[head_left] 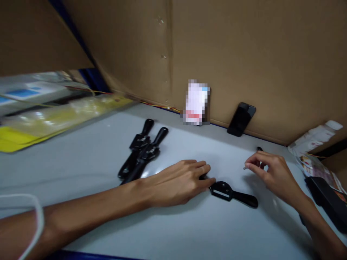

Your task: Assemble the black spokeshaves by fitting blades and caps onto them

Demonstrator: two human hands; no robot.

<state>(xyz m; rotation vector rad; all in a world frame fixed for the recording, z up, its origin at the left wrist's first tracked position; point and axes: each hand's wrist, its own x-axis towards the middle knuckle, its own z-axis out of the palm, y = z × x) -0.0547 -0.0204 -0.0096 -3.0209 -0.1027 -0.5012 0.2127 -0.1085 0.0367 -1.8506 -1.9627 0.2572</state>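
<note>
the left hand (187,182) curls its fingers round one end of a black tool (229,191); nearer the worktop's (162,231) right edge, the right hand (272,171) pinches a small metal piece (245,168).

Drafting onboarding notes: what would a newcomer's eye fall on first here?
Probably the left hand, gripping one end of a black tool near the middle, and the right hand, pinching a small grey piece farther right. Next, two similar tools close together, farther left on the table. Then the bright pixelated rectangle against the cardboard wall.
</note>
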